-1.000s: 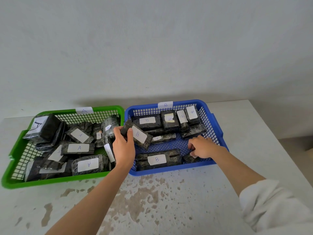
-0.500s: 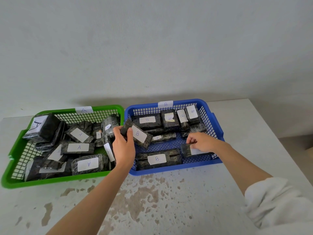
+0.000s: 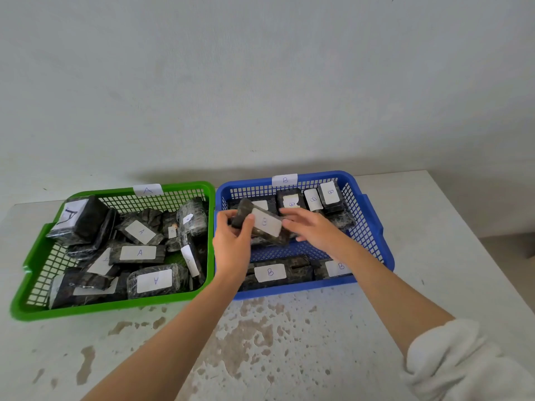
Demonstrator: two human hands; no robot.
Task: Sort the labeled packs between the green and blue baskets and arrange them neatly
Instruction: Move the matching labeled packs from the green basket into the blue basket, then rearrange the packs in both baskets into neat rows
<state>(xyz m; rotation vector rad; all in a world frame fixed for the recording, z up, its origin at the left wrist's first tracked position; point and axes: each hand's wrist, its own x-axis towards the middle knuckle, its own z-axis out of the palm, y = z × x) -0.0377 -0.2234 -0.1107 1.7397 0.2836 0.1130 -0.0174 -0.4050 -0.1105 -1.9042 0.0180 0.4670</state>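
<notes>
a b-labelled pack (image 3: pixel 262 225) is held above the blue basket (image 3: pixel 376 227), beside the green basket (image 3: pixel 115 308) on the tabletop (image 3: pixel 289 342).
it looks light, stiff and slick-wrapped, best pinched at its ends; the left hand (image 3: pixel 231 244) grip is closed on one end, while the right hand (image 3: pixel 312 230) grip is spread, fingertips at the other.

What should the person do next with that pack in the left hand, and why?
Probably lower the B pack into the blue basket, onto the bare floor in its middle. The left hand holds it over that basket, whose tag reads B, and the right hand is reaching to steady it.
</notes>
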